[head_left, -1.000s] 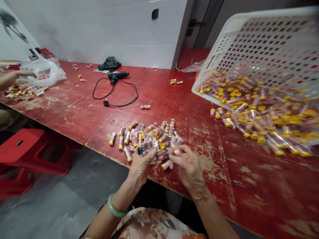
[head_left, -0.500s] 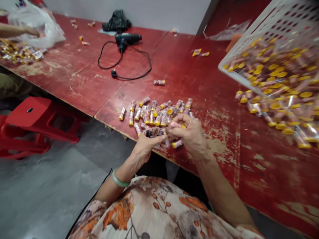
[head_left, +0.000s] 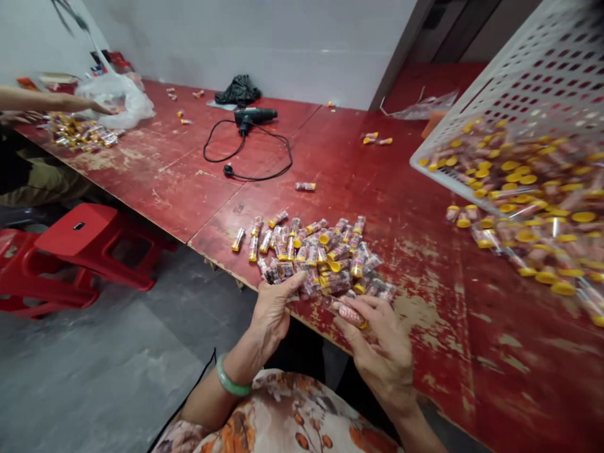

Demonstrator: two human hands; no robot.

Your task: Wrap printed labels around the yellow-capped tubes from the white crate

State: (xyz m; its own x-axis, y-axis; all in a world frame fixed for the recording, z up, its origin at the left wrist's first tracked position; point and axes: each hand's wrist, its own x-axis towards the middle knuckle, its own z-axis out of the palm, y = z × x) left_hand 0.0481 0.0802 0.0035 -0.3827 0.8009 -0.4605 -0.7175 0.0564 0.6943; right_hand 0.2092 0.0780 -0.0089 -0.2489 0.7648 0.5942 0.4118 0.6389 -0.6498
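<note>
The fingers (head_left: 372,309) of the right hand (head_left: 380,346) closed on one tube (head_left: 346,313), while the left hand (head_left: 272,318) lay against the pile (head_left: 325,258) on the desk (head_left: 425,371), its grip impossible to tell.

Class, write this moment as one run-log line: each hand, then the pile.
left hand: touching pile edge | right hand: holding yellow-capped clear tube | pile of tubes: on red table

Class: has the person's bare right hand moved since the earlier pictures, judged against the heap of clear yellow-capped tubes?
Yes: the right hand drew back from over the heap of yellow-capped tubes toward the near edge of the red table.
</note>
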